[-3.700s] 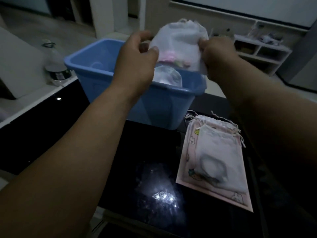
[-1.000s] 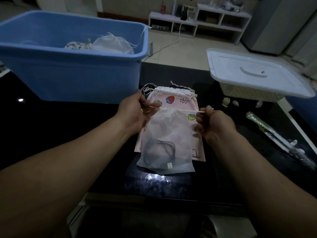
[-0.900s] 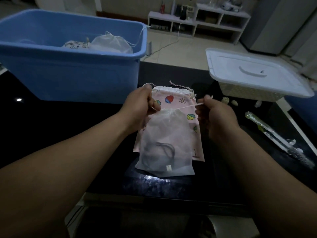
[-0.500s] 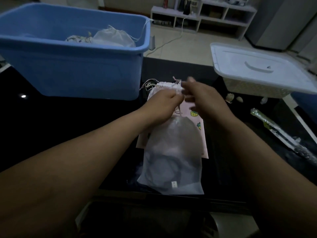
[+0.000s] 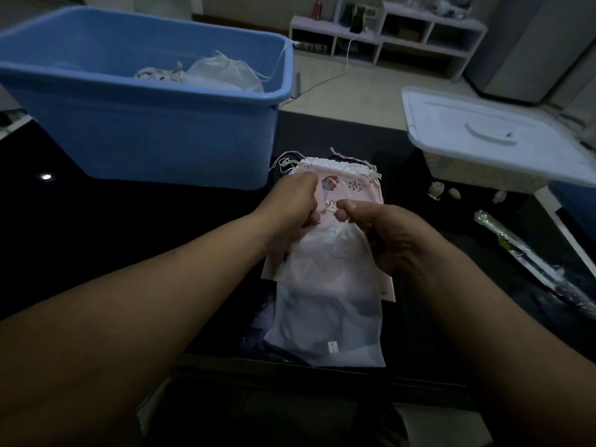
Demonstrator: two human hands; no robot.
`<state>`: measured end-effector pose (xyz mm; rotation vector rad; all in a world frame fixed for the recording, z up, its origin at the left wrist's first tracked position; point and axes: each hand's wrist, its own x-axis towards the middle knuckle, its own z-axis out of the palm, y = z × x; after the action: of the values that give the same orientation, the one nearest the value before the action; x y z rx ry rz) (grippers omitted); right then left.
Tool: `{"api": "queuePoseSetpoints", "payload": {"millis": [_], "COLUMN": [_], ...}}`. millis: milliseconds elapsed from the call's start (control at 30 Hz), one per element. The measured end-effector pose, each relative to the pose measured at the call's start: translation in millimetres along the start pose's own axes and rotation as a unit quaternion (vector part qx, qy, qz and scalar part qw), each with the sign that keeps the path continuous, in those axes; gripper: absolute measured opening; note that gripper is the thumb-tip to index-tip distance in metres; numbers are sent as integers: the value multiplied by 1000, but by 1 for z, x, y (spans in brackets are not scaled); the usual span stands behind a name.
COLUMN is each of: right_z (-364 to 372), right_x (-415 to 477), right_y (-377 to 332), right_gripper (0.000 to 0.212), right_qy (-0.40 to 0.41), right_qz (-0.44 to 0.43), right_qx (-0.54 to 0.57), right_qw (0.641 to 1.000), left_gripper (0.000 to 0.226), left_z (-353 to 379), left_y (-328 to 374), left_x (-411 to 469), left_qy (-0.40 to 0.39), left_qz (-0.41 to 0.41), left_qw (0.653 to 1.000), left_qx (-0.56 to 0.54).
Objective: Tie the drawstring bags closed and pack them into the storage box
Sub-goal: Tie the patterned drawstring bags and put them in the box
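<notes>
A sheer white drawstring bag (image 5: 329,304) lies on the dark table, reaching to the near edge, with a dark item showing through it. Its gathered neck sits between my hands. My left hand (image 5: 295,204) and my right hand (image 5: 383,230) each pinch its thin white drawstring, fingers curled, close together above the neck. Under it lies a pink printed drawstring bag (image 5: 354,185). The blue storage box (image 5: 154,137) stands at the back left, holding a white bag (image 5: 225,74) and a patterned bag (image 5: 158,74).
A white lidded basket (image 5: 490,146) stands at the right. A long plastic-wrapped item (image 5: 529,262) lies near the right edge, with small pale bits (image 5: 435,190) behind it. A shelf unit (image 5: 387,37) stands on the floor beyond the table.
A bag went into the blue box earlier. Since one second ago my hands, pulling the white bag's string apart, came together over its neck; the bag slid toward the near edge.
</notes>
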<state>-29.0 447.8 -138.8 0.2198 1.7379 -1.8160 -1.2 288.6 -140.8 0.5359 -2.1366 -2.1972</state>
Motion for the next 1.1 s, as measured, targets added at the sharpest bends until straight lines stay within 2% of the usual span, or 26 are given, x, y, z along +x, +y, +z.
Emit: {"api": "queuePoseSetpoints", "payload": {"millis": [67,167,233,400,567,667,733,800,867,933,1033,1100], "right_z": [1,3,5,5,9,11,8,1,-5,-8,-11,-14], "right_x": [-1,-7,-8,-3,-3,-2,-2,-1,0,3,5,6], "right_y": [-1,-5,-6,1,0,3,2,-1,-3,-2,-2,-3], "right_gripper": [12,15,17,25,22,27,27,22,24,24,18,14], "right_qy": [13,8,-19,-78,-100,-82,-58,-41,-36,-33,-37,-39], "right_qz": [3,-40,-71,-109,-128,-147,-147,-136,-123,-113,-110,-107], "right_qx": [-13,-186,-259,-327,-352,-338,-277,-223,-205,-195,-179,-176], "right_qw": [1000,982,963,936,922,926,948,964,970,974,977,978], "left_gripper": [26,30,34,29,32,37,40,35,33,30,23,28], "left_z": [-4,-6,-4,-3,-5,-4,-5,-6,-7,-10,-15,-17], "left_y": [3,12,13,9,9,12,10,2,-3,-4,-1,1], "left_x": [0,-1,3,8,5,-3,-8,-12,-13,-11,-6,-5], "left_qy": [13,-13,-38,-56,-78,-122,-149,-131,-103,-91,-120,-132], "left_qz": [28,84,93,106,102,98,129,168,172,168,160,154], "left_qw": [999,996,994,991,989,975,946,909,887,883,896,892], "left_qx": [-14,21,35,58,79,157,257,358,416,429,396,404]}}
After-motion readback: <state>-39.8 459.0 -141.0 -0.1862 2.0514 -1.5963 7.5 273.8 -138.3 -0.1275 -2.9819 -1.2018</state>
